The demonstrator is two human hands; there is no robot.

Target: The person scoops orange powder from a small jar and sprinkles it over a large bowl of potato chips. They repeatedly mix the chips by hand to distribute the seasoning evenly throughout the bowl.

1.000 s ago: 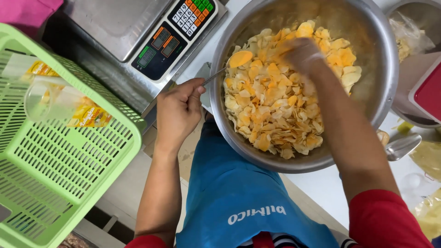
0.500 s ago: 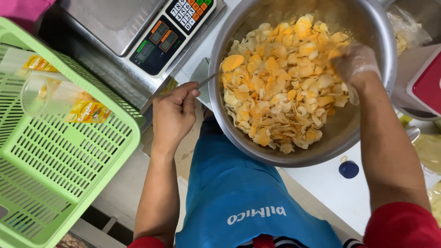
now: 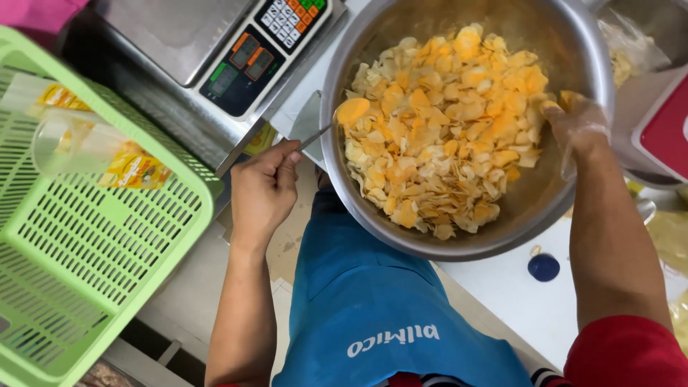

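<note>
A wide steel bowl (image 3: 573, 64) full of yellow potato chips (image 3: 444, 129) sits on the white table (image 3: 516, 287), between the two hands. The left hand (image 3: 264, 195) is closed around a thin metal handle (image 3: 315, 136) that reaches over the bowl's left rim. The right hand (image 3: 577, 125), in a clear glove, rests loosely curled among the chips at the bowl's right wall. A weighing scale (image 3: 244, 57) and a green plastic basket (image 3: 86, 244) lie to the left.

Looks to me like a small snack-packing kitchen or shop back room. I see a digital weighing scale (image 3: 236, 54) beside a big steel bowl (image 3: 466, 129) heaped with chips (image 3: 437, 136), plus a green plastic crate (image 3: 86, 236) holding filled bags (image 3: 93, 143).
</note>
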